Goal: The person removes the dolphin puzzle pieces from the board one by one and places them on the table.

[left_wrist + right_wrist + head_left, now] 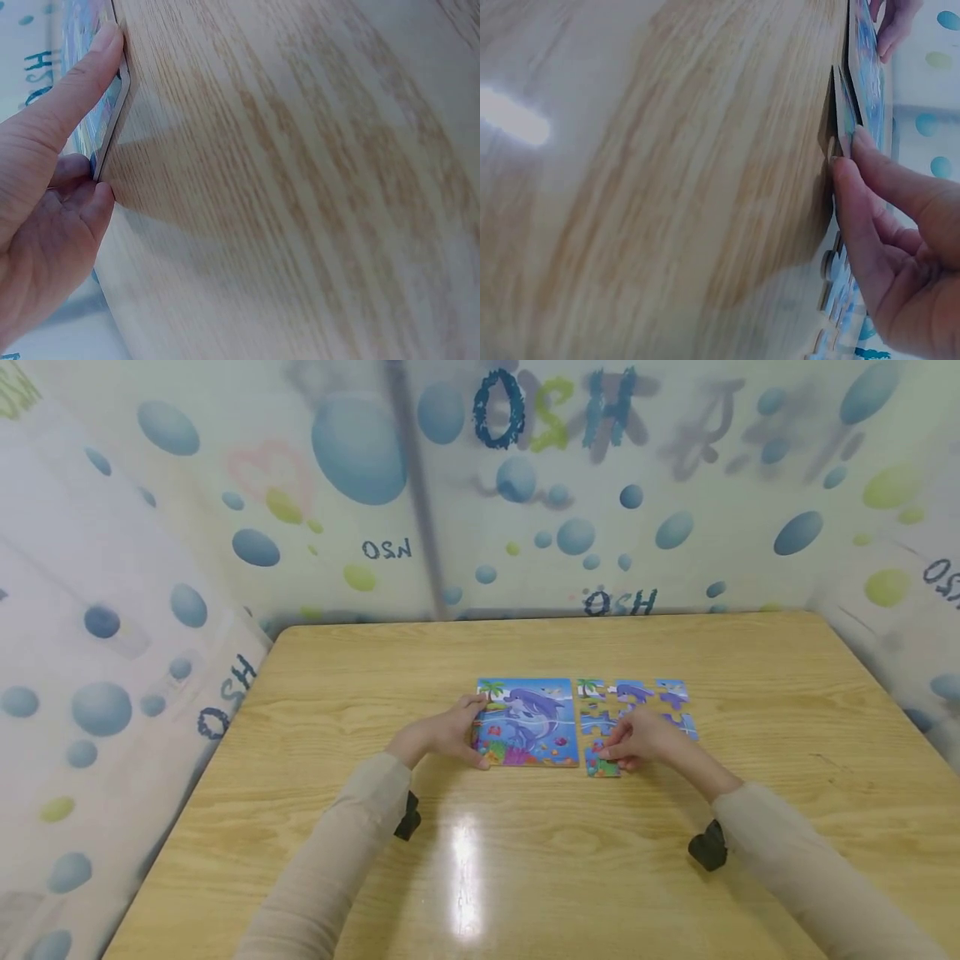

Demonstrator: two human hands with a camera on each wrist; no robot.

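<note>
A square dolphin picture board (534, 727) lies flat on the table in the head view. My left hand (448, 732) holds its left side, the thumb at the near left corner and the fingers further up the edge. The left wrist view shows that thumb (94, 60) along the board's edge. To the right of the board, my right hand (647, 737) pinches a jigsaw piece (600, 768) with a coral-reef print between thumb and fingertips. The right wrist view shows this piece (843, 105) tilted up off the table; part of it is hidden by the fingers.
Several loose jigsaw pieces (633, 692) lie in spaced rows right of the board, some covered by my right hand. The wooden table (570, 877) reaches back to a wall (517, 543) printed with bubbles and letters. A dark wrist-worn device (708, 847) hangs below each sleeve.
</note>
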